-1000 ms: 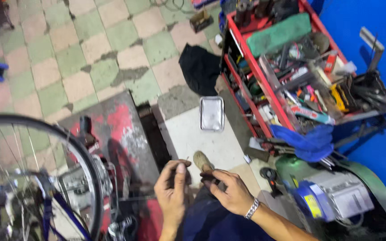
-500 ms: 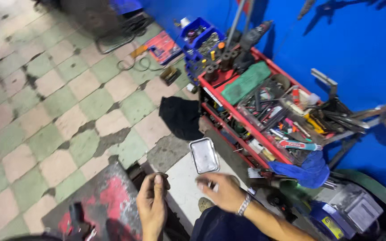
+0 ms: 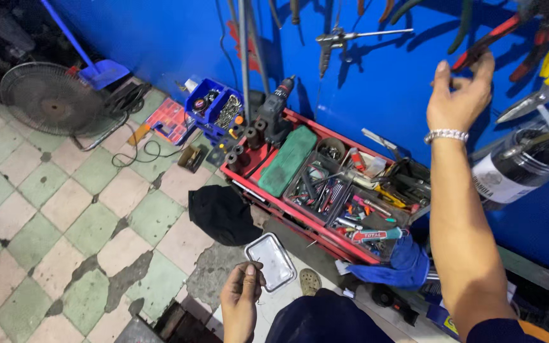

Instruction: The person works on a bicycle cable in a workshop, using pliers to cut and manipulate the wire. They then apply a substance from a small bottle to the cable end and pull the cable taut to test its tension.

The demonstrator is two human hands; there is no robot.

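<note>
Red-handled pliers (image 3: 487,46) on blue wall, upper right | right hand (image 3: 460,95) reaching, fingers open, nothing grasped | left hand (image 3: 243,298) pinching 1 thin wire, bottom centre | next: close on handle.

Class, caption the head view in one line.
Right hand reaches for wall pliers; left hand pinches something small.

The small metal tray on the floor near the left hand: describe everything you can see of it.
The small metal tray is a shallow, rounded-corner rectangle that looks like shiny steel or aluminium, with a raised rim. It lies flat on a pale concrete patch of the floor, turned at an angle, below the red tool cart and beside the black cloth. It looks nearly empty; any small contents are too tiny to tell. The left hand overlaps its near corner; contact is unclear.
</note>
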